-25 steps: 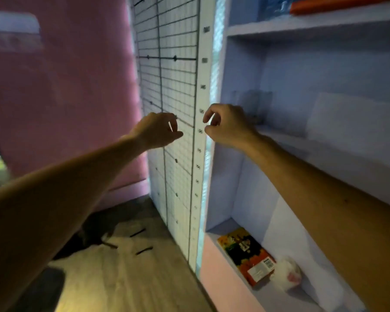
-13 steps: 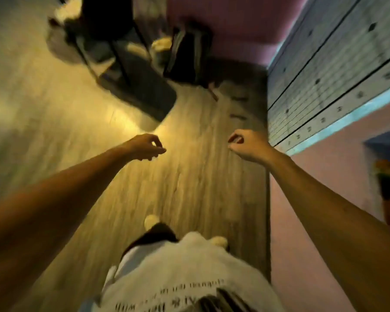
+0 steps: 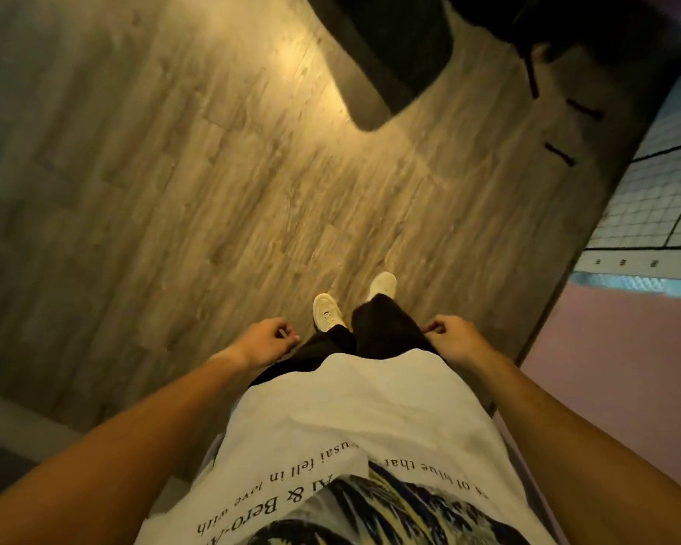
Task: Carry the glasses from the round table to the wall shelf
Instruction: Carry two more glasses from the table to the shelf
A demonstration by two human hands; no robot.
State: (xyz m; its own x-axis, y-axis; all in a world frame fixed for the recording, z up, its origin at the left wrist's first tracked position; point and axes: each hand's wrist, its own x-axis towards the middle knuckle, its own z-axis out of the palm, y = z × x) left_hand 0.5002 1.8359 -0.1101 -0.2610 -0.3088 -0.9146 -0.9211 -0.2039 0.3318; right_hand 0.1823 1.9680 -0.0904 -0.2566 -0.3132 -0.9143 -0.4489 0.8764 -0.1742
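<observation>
We stood with our left hand (image 3: pixel 266 342) at eight o'clock and right hand (image 3: pixel 451 338) at four loosely curled and holding nothing, no glasses in view, so we judged it best to walk unhurried across the wooden floor (image 3: pixel 174 190) toward the desk

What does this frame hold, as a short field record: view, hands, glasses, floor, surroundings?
view: head camera pointing straight down at the person's body and feet
left hand: loosely curled beside the hip, no glass in its grip
right hand: loosely curled beside the hip, no glass in its grip
glasses: none in view
round table: not in view
shelf: not in view
floor: wood planks
shoes: pale, both on the floor
mat: dark, ahead of the feet
grid panel: at right edge
</observation>
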